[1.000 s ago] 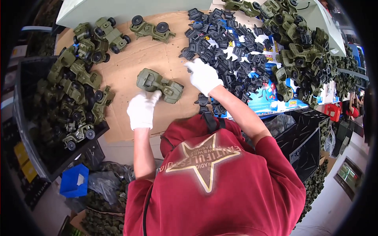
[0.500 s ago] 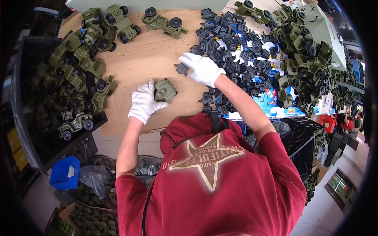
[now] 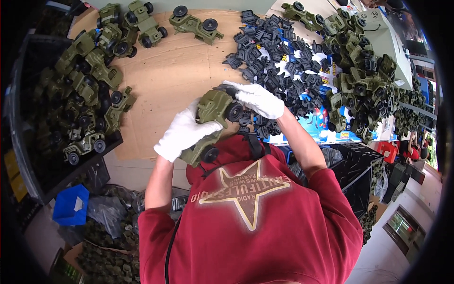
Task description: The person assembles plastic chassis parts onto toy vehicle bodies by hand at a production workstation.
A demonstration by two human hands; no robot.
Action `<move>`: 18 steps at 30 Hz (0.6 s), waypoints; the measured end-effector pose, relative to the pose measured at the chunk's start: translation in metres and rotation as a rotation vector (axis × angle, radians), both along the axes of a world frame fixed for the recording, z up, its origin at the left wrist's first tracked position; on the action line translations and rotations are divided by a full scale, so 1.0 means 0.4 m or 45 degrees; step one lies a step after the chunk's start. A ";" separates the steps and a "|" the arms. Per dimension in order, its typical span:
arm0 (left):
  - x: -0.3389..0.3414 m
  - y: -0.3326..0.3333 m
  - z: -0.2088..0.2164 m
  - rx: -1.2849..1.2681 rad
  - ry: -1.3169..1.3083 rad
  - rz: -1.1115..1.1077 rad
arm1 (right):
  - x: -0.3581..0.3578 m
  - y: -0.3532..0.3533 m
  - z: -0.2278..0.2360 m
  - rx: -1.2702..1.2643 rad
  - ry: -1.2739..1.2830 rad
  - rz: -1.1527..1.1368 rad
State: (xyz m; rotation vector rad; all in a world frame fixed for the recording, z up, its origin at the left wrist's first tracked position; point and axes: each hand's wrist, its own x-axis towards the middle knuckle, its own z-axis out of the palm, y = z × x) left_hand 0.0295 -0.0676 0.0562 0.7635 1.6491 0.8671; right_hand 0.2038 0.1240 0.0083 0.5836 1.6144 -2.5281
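Observation:
In my white-gloved left hand [image 3: 182, 133] is an olive-green toy jeep [image 3: 211, 107] with black wheels, tilted up off the cardboard and close to my body. My fingers and thumb wrap round its middle. My right hand [image 3: 259, 98], gloved in white too, is closed at the jeep's far end, pinching a small black plastic part [image 3: 226, 89] against it. The glove hides much of that part, and whether it is seated cannot be seen. Right beside this hand spreads a heap of similar black plastic parts [image 3: 269, 57].
A sheet of brown cardboard [image 3: 156, 80] covers the tabletop. Green toy jeeps are piled in a black tray [image 3: 35, 118] at left. More jeeps [image 3: 359, 80] heap up at right, before a pale green panel [image 3: 388, 42]. Below the table at left is a blue bin [image 3: 71, 204].
My left hand has lifted the jeep off the cardboard and brought it nearer my body. My right hand has carried a black part from the heap's edge to the jeep.

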 end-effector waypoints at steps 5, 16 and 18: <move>0.033 0.022 0.015 -0.061 0.080 -0.063 | 0.044 -0.012 -0.020 -0.128 0.123 -0.149; 0.074 0.022 0.001 -0.052 0.124 0.100 | 0.043 0.021 -0.022 0.541 0.199 -0.006; 0.104 0.064 0.015 -0.113 0.246 0.149 | 0.025 0.008 -0.029 0.589 0.201 -0.142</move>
